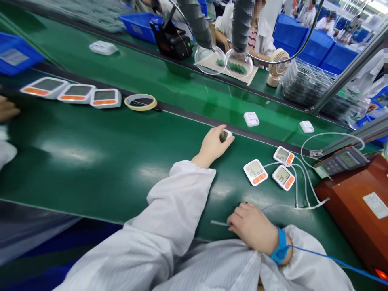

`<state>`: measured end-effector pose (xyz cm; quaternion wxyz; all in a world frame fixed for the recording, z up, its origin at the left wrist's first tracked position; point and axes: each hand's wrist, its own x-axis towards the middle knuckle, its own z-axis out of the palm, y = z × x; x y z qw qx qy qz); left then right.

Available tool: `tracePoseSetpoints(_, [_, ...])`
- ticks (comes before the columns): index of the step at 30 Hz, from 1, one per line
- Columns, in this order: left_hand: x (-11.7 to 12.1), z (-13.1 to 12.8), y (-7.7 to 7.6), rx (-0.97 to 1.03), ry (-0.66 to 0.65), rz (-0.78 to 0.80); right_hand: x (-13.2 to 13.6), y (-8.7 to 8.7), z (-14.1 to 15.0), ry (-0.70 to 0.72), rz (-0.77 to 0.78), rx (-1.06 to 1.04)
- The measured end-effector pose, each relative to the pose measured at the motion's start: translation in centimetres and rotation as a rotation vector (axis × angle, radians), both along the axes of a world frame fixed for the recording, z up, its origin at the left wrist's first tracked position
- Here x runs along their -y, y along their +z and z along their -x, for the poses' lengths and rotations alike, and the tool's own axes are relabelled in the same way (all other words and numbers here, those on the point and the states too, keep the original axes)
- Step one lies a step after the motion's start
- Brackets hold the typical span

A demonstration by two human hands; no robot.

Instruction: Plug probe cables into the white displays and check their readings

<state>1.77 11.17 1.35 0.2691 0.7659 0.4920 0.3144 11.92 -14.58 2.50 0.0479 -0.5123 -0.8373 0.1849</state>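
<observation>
A long green belt (91, 161) ran across a factory hall, with a second green strip behind it and blue bins (139, 25) along the far side. The person's left hand (214, 144) reached out over the belt to its far edge, fingers curled around a small white device (226, 135) that it gripped and that rested on the belt beside the dark dividing rail. The right hand (251, 226) lay near the body on the belt's near edge, fingers bent down over a thin clear tube (218, 223); whether it actually pinched the tube could not be told. A blue wrist strap (280, 246) circled that wrist, with a blue cord leading off to the right.

Just right of the left hand, 3 white monitors with orange buttons (255, 172) lay close together with lit screens, each joined to clear tubing (303, 194) that gathered at a connector. Beyond them a grey meter (342, 159) sat on a red-brown box (354, 202).

Far to the left, 3 more monitors (75, 93) stood in a row on the rail, with a roll of tape (140, 102) just beside them. 2 small white modules (251, 119) lay on the rear strip. Another person's hand (7, 109) showed at the left edge, and across the line a seated worker in white sat behind 2 round lenses (224, 60) and a small fan (277, 66).
</observation>
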Motion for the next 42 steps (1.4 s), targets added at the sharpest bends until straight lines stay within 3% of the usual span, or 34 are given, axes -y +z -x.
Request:
tracePoseSetpoints(4, [2.8, -0.6, 0.5, 0.493, -0.095, 0.322, 1.0, 1.7, -1.4, -0.105, 0.064, -0.17])
tracePoseSetpoints(7, [7.3, -1.1, 0.5, 0.813, -0.287, 0.509, 2.4, 3.4, -3.4, -0.251, 0.173, -0.42])
tracePoseSetpoints(10, [12.9, -1.6, 0.2, 0.97, -0.492, 0.634, 4.2, 5.2, -6.0, -0.301, 0.289, -0.662])
tracePoseSetpoints(13, [17.9, -2.3, -0.2, 1.003, -0.698, 0.835, 5.8, 6.5, -8.3, -0.29, 0.215, -0.77])
tracePoseSetpoints(15, [20.3, -3.0, -0.4, 1.021, -0.751, 0.92, 6.5, 6.9, -9.4, -0.331, 0.072, -0.792])
tracePoseSetpoints(17, [21.7, -3.8, -0.6, 1.027, -0.784, 1.013, 6.7, 6.8, -9.9, -0.458, -0.129, -0.738])
tracePoseSetpoints(19, [22.2, -4.5, -0.8, 1.031, -0.794, 1.101, 6.6, 6.3, -10.0, -0.58, -0.299, -0.614])
tracePoseSetpoints(22, [21.8, -5.0, -0.8, 1.043, -0.735, 1.145, 6.0, 5.1, -9.4, -0.618, -0.389, -0.464])
tracePoseSetpoints(28, [20.3, -4.6, -0.4, 1.061, -0.625, 1.116, 5.2, 3.4, -7.8, -0.586, -0.403, -0.45])
tracePoseSetpoints(42, [20.1, -4.7, 0.0, 0.912, -0.595, 1.08, 4.5, 3.5, -7.5, -0.675, -0.346, -0.473])
